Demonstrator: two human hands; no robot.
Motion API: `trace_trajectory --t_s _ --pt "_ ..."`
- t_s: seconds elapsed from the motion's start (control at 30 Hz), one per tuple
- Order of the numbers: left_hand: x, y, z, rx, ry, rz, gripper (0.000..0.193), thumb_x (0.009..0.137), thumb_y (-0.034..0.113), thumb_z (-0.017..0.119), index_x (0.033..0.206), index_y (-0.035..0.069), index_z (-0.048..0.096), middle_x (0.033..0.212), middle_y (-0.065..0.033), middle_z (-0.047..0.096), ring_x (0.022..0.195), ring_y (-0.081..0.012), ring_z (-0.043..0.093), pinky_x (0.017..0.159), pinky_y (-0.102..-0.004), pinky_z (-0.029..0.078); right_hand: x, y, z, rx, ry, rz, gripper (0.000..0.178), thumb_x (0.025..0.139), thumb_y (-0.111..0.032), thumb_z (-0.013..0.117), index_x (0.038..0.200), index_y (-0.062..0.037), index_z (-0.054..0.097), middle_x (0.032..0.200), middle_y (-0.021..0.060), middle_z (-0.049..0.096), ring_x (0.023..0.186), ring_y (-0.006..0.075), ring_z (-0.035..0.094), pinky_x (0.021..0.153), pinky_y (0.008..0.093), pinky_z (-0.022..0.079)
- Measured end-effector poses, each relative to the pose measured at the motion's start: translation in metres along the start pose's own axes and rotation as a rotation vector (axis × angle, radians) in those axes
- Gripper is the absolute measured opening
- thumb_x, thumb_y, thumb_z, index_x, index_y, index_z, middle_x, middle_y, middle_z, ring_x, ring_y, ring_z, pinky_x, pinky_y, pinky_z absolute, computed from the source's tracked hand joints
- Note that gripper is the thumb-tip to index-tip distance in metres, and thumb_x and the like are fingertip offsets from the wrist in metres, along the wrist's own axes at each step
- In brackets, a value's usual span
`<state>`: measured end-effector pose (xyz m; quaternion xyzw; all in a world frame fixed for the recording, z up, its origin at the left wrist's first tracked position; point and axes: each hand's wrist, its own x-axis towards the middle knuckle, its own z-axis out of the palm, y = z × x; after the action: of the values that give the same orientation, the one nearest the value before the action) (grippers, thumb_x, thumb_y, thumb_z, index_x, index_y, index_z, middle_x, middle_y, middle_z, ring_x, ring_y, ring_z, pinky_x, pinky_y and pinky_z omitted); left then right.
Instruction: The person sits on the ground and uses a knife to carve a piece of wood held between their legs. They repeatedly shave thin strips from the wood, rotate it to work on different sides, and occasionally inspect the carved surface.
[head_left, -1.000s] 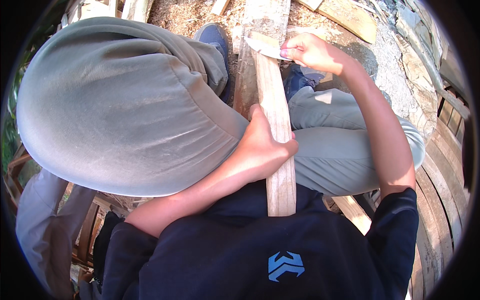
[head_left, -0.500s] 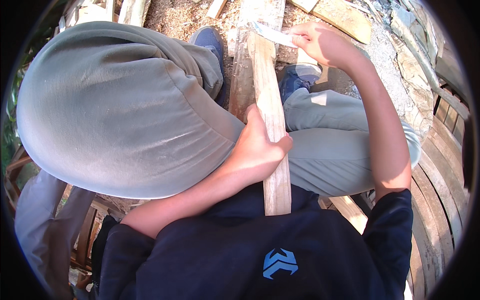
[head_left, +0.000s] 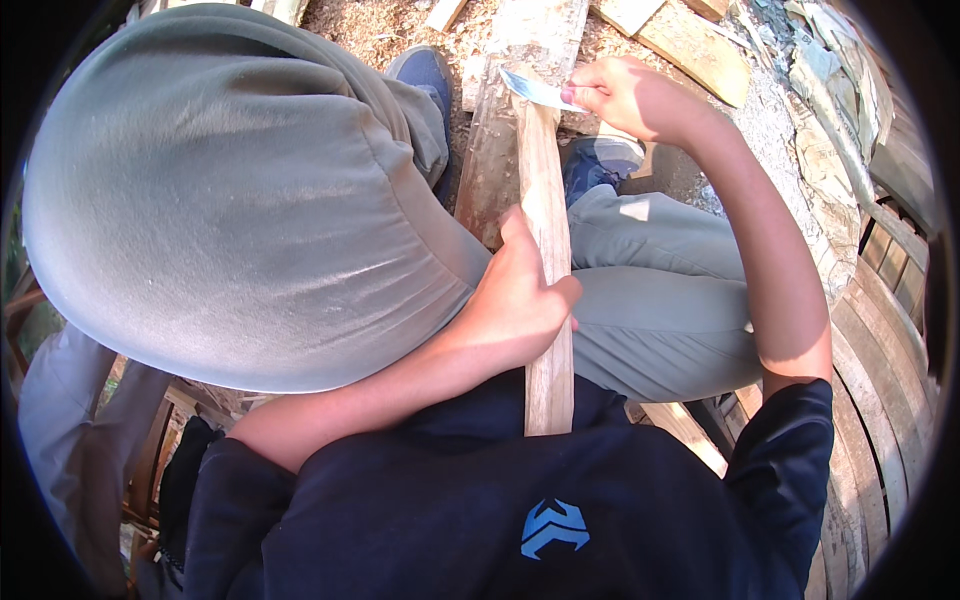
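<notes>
R hand (head_left: 635, 100): thumb & fingers pinched tight on a knife (head_left: 537, 90), handle end hidden in the grip, pale blade pointing L. L hand (head_left: 525, 305): fingers closed round the mid part of a wooden stick (head_left: 545, 210), digits showing on both sides of it; can't tell how the hidden ones sit.

Stick runs lengthwise, near end up against the dark shirt (head_left: 420, 510) w/ blue logo, far end at the R edge of a rough plank (head_left: 488, 165). Blade crosses over the stick's far end; can't tell if its edge is biting in. Plank lies btwn the feet, its near end hidden behind L hand & leg.

Further out: blue L shoe (head_left: 425, 75) just beside plank's L edge, R shoe (head_left: 600, 165) off its R edge, past the stick. Grey trousers (head_left: 220, 200), L knee big in view, R leg bent under R forearm. Ground has sawdust (head_left: 370, 25), w/ a flat offcut (head_left: 700, 55) beyond R hand. Long slats (head_left: 880, 390) far R.
</notes>
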<state>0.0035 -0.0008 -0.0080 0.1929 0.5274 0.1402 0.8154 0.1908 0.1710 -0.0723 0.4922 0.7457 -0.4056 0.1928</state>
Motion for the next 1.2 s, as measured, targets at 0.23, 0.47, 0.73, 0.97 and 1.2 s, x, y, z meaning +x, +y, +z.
trace_trajectory --t_s 0.23,0.47,0.73,0.97,1.2 --pt "0.001 -0.001 0.000 0.016 0.017 -0.014 0.058 0.091 -0.004 0.059 0.137 -0.004 0.023 0.122 -0.0222 0.050 0.080 -0.0255 0.067 0.067 -0.0381 0.060 -0.005 -0.004 -0.006 -0.033 -0.043 -0.053 0.032 0.103 -0.034 0.054 0.103 -0.0046 0.068 0.091 0.0181 0.066 0.086 0.0353 0.063 0.080 0.0454 0.049" --pt "0.002 -0.006 0.000 0.046 0.021 0.015 0.060 0.091 -0.004 0.060 0.138 -0.005 0.022 0.121 -0.0210 0.050 0.083 -0.0256 0.067 0.067 -0.0382 0.059 0.000 -0.031 -0.007 -0.155 0.019 0.046 0.033 0.102 -0.033 0.053 0.104 -0.0037 0.070 0.094 0.0209 0.069 0.088 0.0370 0.066 0.082 0.0470 0.051" --pt "0.003 -0.010 -0.001 0.110 0.026 0.045 0.059 0.091 -0.003 0.060 0.138 -0.006 0.023 0.120 -0.0199 0.050 0.084 -0.0256 0.067 0.068 -0.0378 0.060 0.008 -0.025 -0.026 0.057 -0.254 -0.035 0.034 0.102 -0.030 0.052 0.101 -0.0016 0.071 0.087 0.0188 0.070 0.082 0.0334 0.067 0.079 0.0449 0.051" --pt "0.003 -0.009 0.000 0.105 0.030 0.038 0.058 0.091 -0.002 0.060 0.137 -0.007 0.024 0.121 -0.0202 0.050 0.088 -0.0251 0.066 0.069 -0.0372 0.060 -0.001 -0.021 -0.015 -0.171 -0.008 0.055 0.033 0.103 -0.036 0.053 0.110 -0.0097 0.071 0.102 0.0182 0.070 0.097 0.0361 0.067 0.085 0.0463 0.052" --pt "0.003 -0.007 0.001 0.100 0.023 0.027 0.054 0.091 -0.002 0.060 0.133 -0.007 0.026 0.121 -0.0203 0.050 0.088 -0.0247 0.066 0.069 -0.0369 0.060 -0.016 -0.021 -0.009 -0.141 0.016 0.036 0.032 0.104 -0.037 0.051 0.106 -0.0097 0.068 0.094 0.0194 0.067 0.091 0.0377 0.065 0.081 0.0481 0.050"
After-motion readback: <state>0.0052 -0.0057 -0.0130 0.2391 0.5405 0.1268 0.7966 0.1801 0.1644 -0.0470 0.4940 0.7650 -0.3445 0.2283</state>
